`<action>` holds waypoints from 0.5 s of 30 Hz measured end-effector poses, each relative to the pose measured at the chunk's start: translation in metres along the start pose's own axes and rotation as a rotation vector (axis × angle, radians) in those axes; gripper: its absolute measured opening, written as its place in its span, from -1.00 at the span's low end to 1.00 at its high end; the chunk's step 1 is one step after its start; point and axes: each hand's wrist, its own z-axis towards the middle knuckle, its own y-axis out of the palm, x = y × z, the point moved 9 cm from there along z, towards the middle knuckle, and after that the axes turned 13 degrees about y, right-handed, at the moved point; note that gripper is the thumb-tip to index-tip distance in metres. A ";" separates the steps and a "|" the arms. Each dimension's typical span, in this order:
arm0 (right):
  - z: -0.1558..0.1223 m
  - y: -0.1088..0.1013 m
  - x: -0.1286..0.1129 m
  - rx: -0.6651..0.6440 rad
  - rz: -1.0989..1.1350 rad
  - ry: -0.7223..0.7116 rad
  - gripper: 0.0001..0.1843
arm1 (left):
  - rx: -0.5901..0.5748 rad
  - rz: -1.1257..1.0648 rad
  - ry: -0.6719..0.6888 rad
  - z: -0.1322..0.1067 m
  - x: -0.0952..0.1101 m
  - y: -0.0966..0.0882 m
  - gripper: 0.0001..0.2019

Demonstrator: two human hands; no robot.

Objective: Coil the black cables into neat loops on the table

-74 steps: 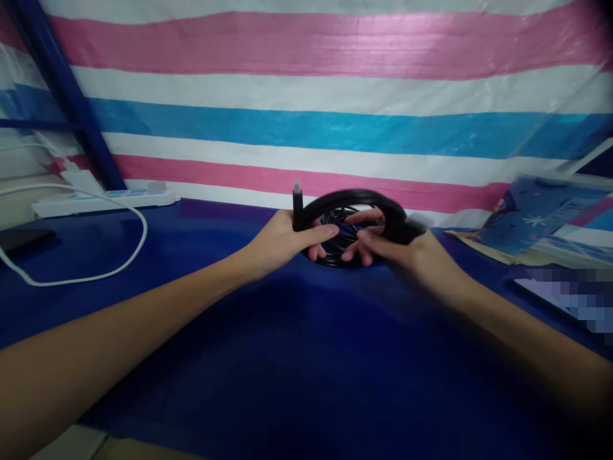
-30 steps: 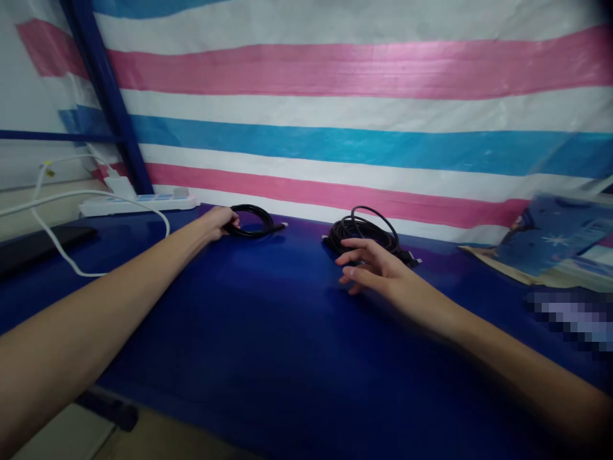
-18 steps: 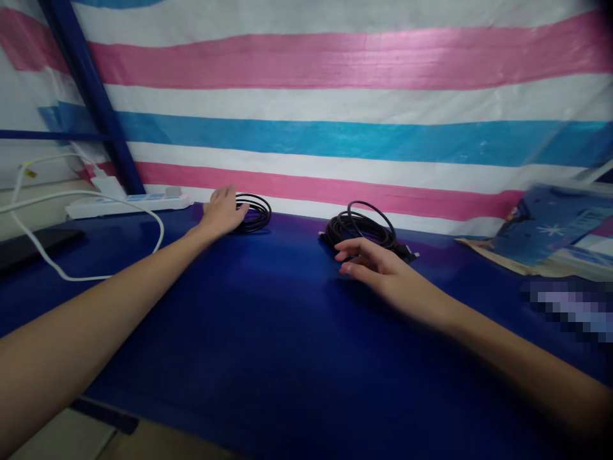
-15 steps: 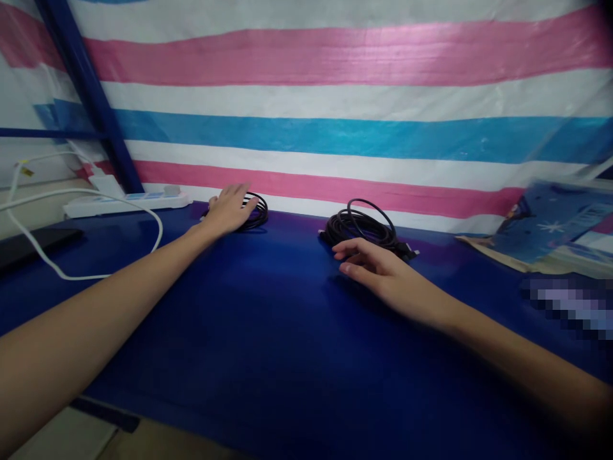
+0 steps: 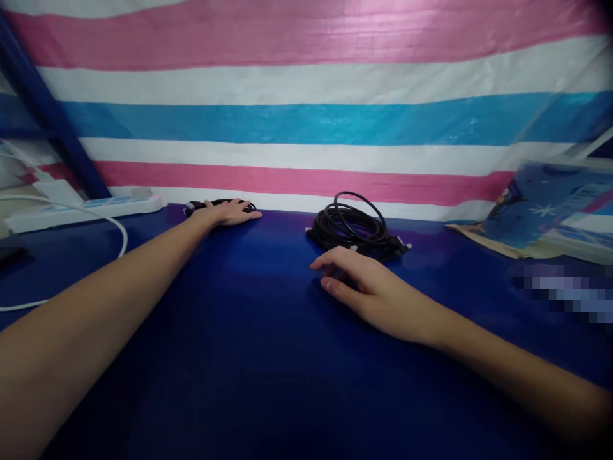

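My left hand [image 5: 230, 212] lies flat over a small coil of black cable [image 5: 193, 206] at the back of the blue table, its fingers spread. Most of that coil is hidden under the palm; its plug ends poke out to the left. To the right stands a bigger coil of black cable [image 5: 349, 225], with one loop sticking up and light metal plug ends at its sides. My right hand [image 5: 366, 287] hovers or rests just in front of this coil, fingers loosely curved and apart, holding nothing. Whether it touches the table I cannot tell.
A white power strip [image 5: 96, 211] with a white charger [image 5: 58, 191] and white cord [image 5: 122, 233] sits at the left on the blue table [image 5: 268, 358]. A blue printed packet [image 5: 536, 204] stands at the right. A striped sheet [image 5: 287, 124] hangs behind.
My left hand has flattened down onto the small cable coil. My right hand has drawn back slightly from the bigger coil. The view has shifted to the right.
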 end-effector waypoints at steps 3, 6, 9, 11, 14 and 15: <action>-0.003 0.001 -0.003 0.000 -0.021 -0.053 -0.76 | -0.049 0.009 0.014 -0.021 0.008 0.007 -0.12; -0.007 0.002 -0.009 0.007 -0.092 -0.142 -0.76 | 0.017 0.051 0.045 -0.051 0.020 0.000 -0.24; -0.009 -0.004 -0.013 0.084 -0.204 -0.207 -0.73 | 0.108 0.121 0.056 -0.077 0.033 -0.010 -0.33; -0.008 -0.019 -0.010 0.197 -0.255 -0.213 -0.73 | 0.144 0.161 0.078 -0.087 0.043 -0.015 -0.38; 0.000 -0.049 0.013 0.377 -0.299 -0.102 -0.70 | 0.160 0.206 0.091 -0.091 0.053 -0.020 -0.44; 0.004 -0.057 0.025 0.409 -0.315 -0.041 -0.67 | 0.162 0.218 0.088 -0.091 0.054 -0.021 -0.46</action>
